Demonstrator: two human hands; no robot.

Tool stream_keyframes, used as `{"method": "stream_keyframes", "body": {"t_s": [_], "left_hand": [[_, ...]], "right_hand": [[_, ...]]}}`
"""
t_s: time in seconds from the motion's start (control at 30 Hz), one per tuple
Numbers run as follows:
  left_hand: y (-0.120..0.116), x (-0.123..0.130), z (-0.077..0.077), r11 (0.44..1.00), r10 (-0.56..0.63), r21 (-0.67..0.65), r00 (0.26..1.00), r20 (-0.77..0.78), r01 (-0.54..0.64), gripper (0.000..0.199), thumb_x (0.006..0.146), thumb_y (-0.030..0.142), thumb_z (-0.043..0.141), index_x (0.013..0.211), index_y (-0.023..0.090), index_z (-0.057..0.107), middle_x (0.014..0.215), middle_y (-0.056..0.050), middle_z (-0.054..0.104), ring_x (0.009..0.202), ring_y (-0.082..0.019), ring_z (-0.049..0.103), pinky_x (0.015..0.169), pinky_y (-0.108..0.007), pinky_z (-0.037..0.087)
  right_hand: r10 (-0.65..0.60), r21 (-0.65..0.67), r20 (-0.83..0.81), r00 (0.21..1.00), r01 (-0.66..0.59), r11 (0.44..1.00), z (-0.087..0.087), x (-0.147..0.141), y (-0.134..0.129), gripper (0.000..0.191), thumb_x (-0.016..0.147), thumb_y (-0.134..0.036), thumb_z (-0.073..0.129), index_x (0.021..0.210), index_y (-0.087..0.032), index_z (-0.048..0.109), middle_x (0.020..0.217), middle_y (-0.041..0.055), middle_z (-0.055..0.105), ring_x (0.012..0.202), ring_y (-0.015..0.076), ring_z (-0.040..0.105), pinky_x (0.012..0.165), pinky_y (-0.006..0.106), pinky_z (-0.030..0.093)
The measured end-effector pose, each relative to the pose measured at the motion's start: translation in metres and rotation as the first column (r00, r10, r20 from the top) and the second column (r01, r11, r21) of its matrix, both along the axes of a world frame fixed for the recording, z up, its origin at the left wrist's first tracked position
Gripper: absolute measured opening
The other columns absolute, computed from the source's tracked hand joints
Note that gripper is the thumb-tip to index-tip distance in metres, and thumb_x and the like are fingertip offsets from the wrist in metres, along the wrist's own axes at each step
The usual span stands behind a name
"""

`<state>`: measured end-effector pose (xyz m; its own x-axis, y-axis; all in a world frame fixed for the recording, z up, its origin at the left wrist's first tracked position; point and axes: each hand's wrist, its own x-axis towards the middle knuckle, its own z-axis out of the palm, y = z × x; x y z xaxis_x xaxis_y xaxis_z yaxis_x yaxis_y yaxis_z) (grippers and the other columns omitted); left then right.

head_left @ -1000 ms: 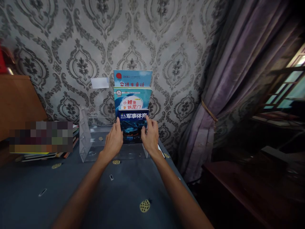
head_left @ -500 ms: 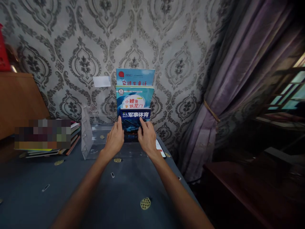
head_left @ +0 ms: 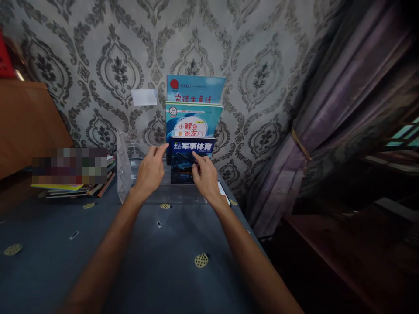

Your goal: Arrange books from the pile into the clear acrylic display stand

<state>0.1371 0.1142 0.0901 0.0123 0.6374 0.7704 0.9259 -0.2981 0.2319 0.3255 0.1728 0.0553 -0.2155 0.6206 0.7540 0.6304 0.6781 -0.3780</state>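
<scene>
A dark blue book (head_left: pixel 183 168) stands upright in the front tier of a clear stepped stand (head_left: pixel 123 168). Behind it rise a teal book (head_left: pixel 193 114) and, further back and higher, a light blue book (head_left: pixel 212 89). My left hand (head_left: pixel 150 170) hovers just left of the dark blue book, open, its index finger stretched toward the books' left edge. With its index finger against the front cover, my right hand (head_left: pixel 205 174) is at the right side of that same book; its other fingers are loosely bent and hold nothing.
A stack of books and magazines (head_left: pixel 78 188) lies on the left, its top blurred out. A phone (head_left: pixel 224 192) rests beside the stand's right end. The table's right edge (head_left: pixel 252 244) runs near a tied purple curtain (head_left: pixel 278 183). A white label (head_left: pixel 144 97) shows above the stand.
My left hand has come away from the dark blue book's left edge and moved left. My right hand stays at its cover. The view has shifted, so the scene sits higher and further right.
</scene>
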Motion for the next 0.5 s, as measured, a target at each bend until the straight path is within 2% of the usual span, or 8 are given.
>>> {"method": "stream_keyframes", "body": {"t_s": [0.13, 0.27, 0.5], "left_hand": [[0.001, 0.003, -0.002, 0.997, -0.068, 0.024, 0.997, -0.028, 0.068, 0.049, 0.093, 0.005, 0.036, 0.136, 0.02, 0.055, 0.116, -0.01, 0.057, 0.102, -0.021, 0.06, 0.091, -0.038, 0.053], [0.001, 0.006, -0.004, 0.998, -0.067, -0.012, 0.996, -0.056, 0.067, 0.049, 0.093, 0.005, 0.036, 0.135, 0.02, 0.057, 0.119, -0.011, 0.055, 0.106, -0.022, 0.059, 0.087, -0.037, 0.055], [-0.002, 0.007, -0.002, 0.998, -0.066, -0.009, 0.996, -0.066, 0.066, 0.051, 0.093, 0.004, 0.034, 0.134, 0.022, 0.057, 0.119, -0.011, 0.055, 0.108, -0.022, 0.059, 0.09, -0.037, 0.054]], "right_hand": [[0.015, -0.004, 0.003, 1.0, -0.015, 1.0, 0.006, 0.003, -0.003, 0.047, 0.093, -0.02, 0.042, 0.135, -0.013, 0.061, 0.098, 0.0134, 0.063, 0.088, 0.0257, 0.061, 0.083, 0.041, 0.051], [0.039, 0.005, 0.006, 0.999, -0.039, 0.999, 0.01, 0.005, -0.005, 0.044, 0.093, -0.021, 0.041, 0.13, -0.014, 0.064, 0.097, 0.0126, 0.066, 0.085, 0.0249, 0.062, 0.081, 0.04, 0.051], [0.034, -0.001, 0.031, 0.999, -0.034, 0.999, 0.017, 0.01, -0.009, 0.038, 0.094, -0.024, 0.043, 0.121, -0.014, 0.069, 0.098, 0.0129, 0.07, 0.086, 0.0253, 0.065, 0.082, 0.039, 0.051]]}}
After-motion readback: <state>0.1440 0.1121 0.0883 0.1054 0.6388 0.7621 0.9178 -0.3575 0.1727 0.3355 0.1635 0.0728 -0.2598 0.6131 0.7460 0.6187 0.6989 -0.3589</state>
